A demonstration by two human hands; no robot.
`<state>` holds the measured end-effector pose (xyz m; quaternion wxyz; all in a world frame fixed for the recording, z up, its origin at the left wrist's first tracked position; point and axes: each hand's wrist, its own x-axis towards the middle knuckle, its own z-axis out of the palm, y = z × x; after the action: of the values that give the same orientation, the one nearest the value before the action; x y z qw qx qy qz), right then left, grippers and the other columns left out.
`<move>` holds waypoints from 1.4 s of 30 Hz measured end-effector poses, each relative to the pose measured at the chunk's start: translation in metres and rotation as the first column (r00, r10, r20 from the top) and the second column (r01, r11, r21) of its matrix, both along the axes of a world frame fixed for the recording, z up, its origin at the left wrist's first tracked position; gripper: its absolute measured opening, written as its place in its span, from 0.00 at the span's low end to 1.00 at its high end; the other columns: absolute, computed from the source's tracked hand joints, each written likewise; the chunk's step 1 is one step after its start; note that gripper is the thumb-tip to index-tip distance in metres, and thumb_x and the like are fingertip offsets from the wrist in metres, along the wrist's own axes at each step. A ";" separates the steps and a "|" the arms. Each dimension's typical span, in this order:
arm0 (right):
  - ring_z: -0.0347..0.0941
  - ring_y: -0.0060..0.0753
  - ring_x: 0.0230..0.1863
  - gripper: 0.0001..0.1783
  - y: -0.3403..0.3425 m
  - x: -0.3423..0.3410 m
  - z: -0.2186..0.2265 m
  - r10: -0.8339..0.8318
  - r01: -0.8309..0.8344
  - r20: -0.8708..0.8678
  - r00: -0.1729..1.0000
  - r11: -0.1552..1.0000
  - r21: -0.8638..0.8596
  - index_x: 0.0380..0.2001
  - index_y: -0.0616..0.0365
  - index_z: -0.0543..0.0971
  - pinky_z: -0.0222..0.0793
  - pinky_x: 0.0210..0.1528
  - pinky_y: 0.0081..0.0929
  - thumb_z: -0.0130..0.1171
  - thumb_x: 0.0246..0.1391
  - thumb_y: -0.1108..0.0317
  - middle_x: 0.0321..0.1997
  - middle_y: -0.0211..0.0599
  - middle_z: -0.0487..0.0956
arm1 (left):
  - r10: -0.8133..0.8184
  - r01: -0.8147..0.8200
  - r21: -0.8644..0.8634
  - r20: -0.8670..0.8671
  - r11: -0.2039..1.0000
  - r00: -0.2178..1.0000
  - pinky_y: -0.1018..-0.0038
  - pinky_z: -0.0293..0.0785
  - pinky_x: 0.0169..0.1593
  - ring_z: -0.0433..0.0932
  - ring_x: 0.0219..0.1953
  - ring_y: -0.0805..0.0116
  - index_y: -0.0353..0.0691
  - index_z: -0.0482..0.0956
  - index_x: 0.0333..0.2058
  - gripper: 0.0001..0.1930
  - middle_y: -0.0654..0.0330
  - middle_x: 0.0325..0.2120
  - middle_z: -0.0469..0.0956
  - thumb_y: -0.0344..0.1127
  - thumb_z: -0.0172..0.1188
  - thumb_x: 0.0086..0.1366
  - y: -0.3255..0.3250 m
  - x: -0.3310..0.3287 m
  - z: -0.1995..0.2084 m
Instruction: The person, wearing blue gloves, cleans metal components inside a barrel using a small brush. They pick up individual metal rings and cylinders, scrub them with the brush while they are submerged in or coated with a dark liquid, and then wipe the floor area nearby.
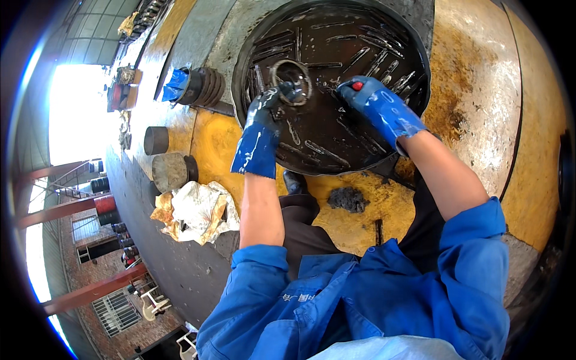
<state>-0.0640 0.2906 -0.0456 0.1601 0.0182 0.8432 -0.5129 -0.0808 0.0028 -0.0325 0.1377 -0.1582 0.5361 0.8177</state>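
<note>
Both of my hands wear long blue rubber gloves, smeared dark at the fingers. My left hand grips a ring-shaped part, dark and wet-looking, by its near-left side. It is tilted over a wide round pan of dark oily liquid, whose dark plate has many long slots. Over the pan's right half, my right hand is closed around something with a small red end. The rest of that thing is hidden by the glove, so its kind cannot be made out. The two hands are apart.
Left of the pan lies a stack of dark rings with a blue glove beside it. Nearer are a dark cylinder, a grey cylinder and crumpled white plastic. A dark clump lies between my feet on yellow, oil-stained flooring.
</note>
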 end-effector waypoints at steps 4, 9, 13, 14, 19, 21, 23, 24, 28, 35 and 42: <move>0.84 0.38 0.45 0.14 0.006 0.003 0.032 0.096 -0.095 -0.212 0.973 0.995 0.014 0.49 0.52 0.85 0.77 0.53 0.33 0.61 0.64 0.61 0.46 0.39 0.87 | -0.241 0.032 -0.571 -0.296 0.821 0.924 0.62 0.80 0.56 0.83 0.50 0.60 0.38 0.83 0.52 0.16 0.55 0.47 0.85 0.35 0.61 0.68 -0.003 0.015 -0.032; 0.83 0.47 0.47 0.13 0.013 0.007 0.030 0.345 -0.357 -0.456 0.820 0.932 0.062 0.48 0.47 0.84 0.80 0.50 0.40 0.62 0.60 0.65 0.44 0.41 0.86 | -0.134 0.172 -0.193 0.197 0.966 0.971 0.75 0.71 0.55 0.78 0.47 0.64 0.41 0.81 0.56 0.19 0.59 0.49 0.83 0.39 0.63 0.69 0.031 0.021 0.007; 0.84 0.48 0.46 0.15 0.011 0.008 0.018 0.354 -0.312 -0.741 0.571 0.928 0.202 0.46 0.52 0.86 0.82 0.49 0.39 0.68 0.54 0.73 0.49 0.44 0.86 | -0.735 -0.208 -0.927 -0.375 0.313 0.565 0.73 0.77 0.46 0.82 0.43 0.68 0.43 0.82 0.55 0.18 0.56 0.41 0.84 0.43 0.57 0.73 0.015 0.031 -0.003; 0.83 0.53 0.47 0.15 0.013 0.006 0.019 0.403 -0.303 -0.748 0.527 0.912 0.278 0.46 0.51 0.85 0.82 0.49 0.43 0.67 0.54 0.73 0.52 0.45 0.84 | -0.733 -0.287 -0.917 -0.395 0.278 0.554 0.74 0.76 0.45 0.81 0.42 0.69 0.43 0.82 0.55 0.17 0.57 0.40 0.84 0.43 0.57 0.73 0.016 0.035 0.001; 0.82 0.53 0.48 0.17 0.013 0.010 0.013 0.482 -0.295 -0.607 0.632 0.874 0.387 0.48 0.50 0.83 0.81 0.50 0.44 0.65 0.55 0.72 0.54 0.44 0.83 | -0.298 0.208 -0.605 -0.050 0.768 0.953 0.76 0.71 0.38 0.76 0.35 0.72 0.44 0.83 0.54 0.17 0.61 0.35 0.81 0.43 0.57 0.73 0.027 0.034 0.019; 0.82 0.52 0.49 0.18 0.010 0.010 0.006 0.513 -0.347 -0.515 0.687 0.854 0.387 0.50 0.49 0.82 0.80 0.51 0.45 0.64 0.55 0.72 0.56 0.43 0.82 | -0.240 0.232 -0.546 0.058 0.805 0.969 0.76 0.69 0.35 0.74 0.32 0.74 0.44 0.83 0.54 0.17 0.63 0.32 0.80 0.44 0.57 0.73 0.028 0.030 0.021; 0.81 0.50 0.51 0.23 0.007 0.008 0.006 0.636 -0.353 -0.527 0.564 0.762 0.543 0.53 0.48 0.80 0.80 0.52 0.44 0.63 0.53 0.74 0.58 0.44 0.80 | -0.215 0.228 -0.528 0.087 0.818 0.973 0.77 0.67 0.33 0.72 0.29 0.75 0.44 0.83 0.54 0.17 0.65 0.30 0.78 0.44 0.58 0.73 0.030 0.029 0.023; 0.81 0.49 0.51 0.25 0.003 0.009 0.011 0.691 -0.372 -0.484 0.537 0.709 0.599 0.55 0.47 0.79 0.79 0.53 0.44 0.62 0.51 0.75 0.60 0.45 0.78 | -0.198 0.215 -0.529 0.088 0.821 0.976 0.78 0.66 0.31 0.71 0.28 0.76 0.45 0.83 0.54 0.17 0.66 0.29 0.78 0.44 0.58 0.73 0.031 0.028 0.024; 0.82 0.49 0.49 0.22 -0.004 0.012 0.017 0.656 -0.205 -0.633 0.411 0.743 0.638 0.54 0.48 0.79 0.79 0.51 0.45 0.61 0.54 0.72 0.60 0.45 0.78 | -0.134 0.143 -0.587 0.060 0.797 0.989 0.78 0.50 0.24 0.56 0.21 0.81 0.46 0.82 0.53 0.17 0.74 0.22 0.66 0.48 0.58 0.73 0.038 0.033 0.026; 0.85 0.42 0.45 0.14 -0.008 0.019 0.016 0.296 -0.247 -0.538 0.790 0.955 0.162 0.48 0.47 0.84 0.81 0.52 0.37 0.63 0.59 0.72 0.49 0.39 0.86 | -0.055 0.094 -0.622 0.082 0.777 0.995 0.77 0.51 0.23 0.55 0.19 0.82 0.45 0.82 0.53 0.20 0.74 0.19 0.66 0.53 0.58 0.74 0.027 0.036 0.023; 0.82 0.24 0.45 0.12 -0.033 0.001 0.020 -0.256 0.173 -0.082 0.963 0.824 -0.540 0.50 0.54 0.85 0.77 0.54 0.25 0.63 0.65 0.68 0.44 0.34 0.87 | -0.182 0.037 -0.754 -0.110 0.655 0.977 0.69 0.72 0.53 0.73 0.43 0.69 0.35 0.78 0.58 0.26 0.60 0.45 0.83 0.51 0.42 0.82 0.009 0.030 -0.016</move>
<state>-0.0631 0.2578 -0.0261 0.0361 0.0295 0.6719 -0.7392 -0.0504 0.0123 -0.0488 0.0619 -0.0951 0.8429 0.5259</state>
